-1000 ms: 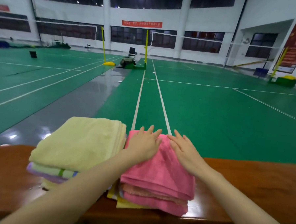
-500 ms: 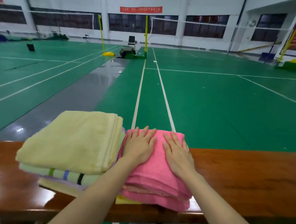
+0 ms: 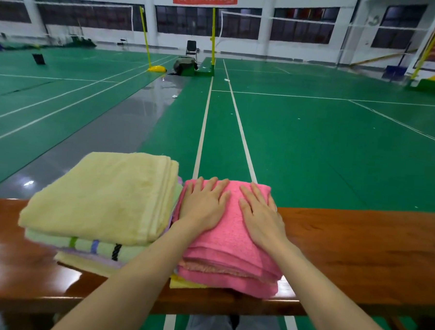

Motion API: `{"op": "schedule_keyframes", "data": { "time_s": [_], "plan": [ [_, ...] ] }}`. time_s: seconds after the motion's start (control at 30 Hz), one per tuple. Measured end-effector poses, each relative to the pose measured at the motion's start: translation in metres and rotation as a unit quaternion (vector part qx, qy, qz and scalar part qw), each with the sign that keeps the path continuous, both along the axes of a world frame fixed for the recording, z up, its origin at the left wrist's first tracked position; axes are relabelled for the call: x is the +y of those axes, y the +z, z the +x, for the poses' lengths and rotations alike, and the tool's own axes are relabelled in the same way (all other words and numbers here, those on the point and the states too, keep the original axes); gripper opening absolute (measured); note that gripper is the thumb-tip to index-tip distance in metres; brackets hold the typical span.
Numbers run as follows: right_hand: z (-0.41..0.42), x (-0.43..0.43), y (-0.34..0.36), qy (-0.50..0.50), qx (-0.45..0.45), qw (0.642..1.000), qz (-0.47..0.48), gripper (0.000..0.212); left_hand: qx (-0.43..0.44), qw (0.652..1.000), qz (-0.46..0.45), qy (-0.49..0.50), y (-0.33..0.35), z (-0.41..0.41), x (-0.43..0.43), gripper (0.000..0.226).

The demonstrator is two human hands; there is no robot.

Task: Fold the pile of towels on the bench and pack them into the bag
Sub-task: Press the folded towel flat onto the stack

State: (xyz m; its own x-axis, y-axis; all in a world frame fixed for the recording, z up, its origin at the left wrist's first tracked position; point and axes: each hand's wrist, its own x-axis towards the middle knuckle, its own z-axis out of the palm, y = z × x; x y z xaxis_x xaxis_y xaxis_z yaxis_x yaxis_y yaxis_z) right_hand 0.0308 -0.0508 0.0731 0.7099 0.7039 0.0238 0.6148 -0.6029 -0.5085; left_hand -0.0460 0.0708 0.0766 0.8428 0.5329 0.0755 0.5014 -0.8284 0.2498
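Observation:
A folded pink towel (image 3: 228,251) lies on the brown wooden bench (image 3: 358,253), on top of a thin yellow cloth whose corner shows beneath it. My left hand (image 3: 204,205) and my right hand (image 3: 260,217) both rest flat on the pink towel with straight, spread fingers. Just left of it stands a stack of folded towels: a pale yellow towel (image 3: 106,197) on top, a light green striped towel (image 3: 91,246) under it, and more layers below. No bag is in view.
The bench runs across the whole view, with bare wood to the right of the pink towel. Beyond it lies a green badminton court with yellow net posts (image 3: 213,36), a chair (image 3: 191,48) and a dark bundle (image 3: 185,64) far off.
Both hands have slid from the towel's far edge back onto its top and now lie flat side by side. The camera has tilted down a little.

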Motion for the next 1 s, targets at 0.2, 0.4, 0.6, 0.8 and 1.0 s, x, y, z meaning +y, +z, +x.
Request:
{"op": "schedule_keyframes", "data": {
  "time_s": [0.2, 0.4, 0.6, 0.8, 1.0],
  "plan": [
    [0.002, -0.001, -0.002, 0.005, -0.015, 1.000, 0.004, 0.047, 0.000, 1.000, 0.023, 0.006, -0.001, -0.002, -0.003, 0.050],
    [0.007, -0.001, -0.005, -0.001, 0.003, 0.999, 0.042, 0.046, 0.006, 0.997, 0.067, 0.045, 0.027, 0.035, -0.003, 0.041],
    [0.010, -0.016, -0.019, -0.012, 0.087, 0.971, 0.224, 0.071, 0.011, 0.998, 0.024, 0.058, 0.022, 0.060, -0.004, 0.050],
    [0.053, -0.018, -0.004, -0.078, 0.185, 0.947, 0.250, 0.065, -0.054, 0.994, 0.068, 0.074, 0.004, 0.057, 0.000, 0.050],
    [0.083, 0.026, 0.035, 0.054, 0.227, 0.965, 0.123, 0.081, -0.127, 0.985, 0.094, 0.073, -0.003, 0.058, -0.003, 0.048]
  ]
}}
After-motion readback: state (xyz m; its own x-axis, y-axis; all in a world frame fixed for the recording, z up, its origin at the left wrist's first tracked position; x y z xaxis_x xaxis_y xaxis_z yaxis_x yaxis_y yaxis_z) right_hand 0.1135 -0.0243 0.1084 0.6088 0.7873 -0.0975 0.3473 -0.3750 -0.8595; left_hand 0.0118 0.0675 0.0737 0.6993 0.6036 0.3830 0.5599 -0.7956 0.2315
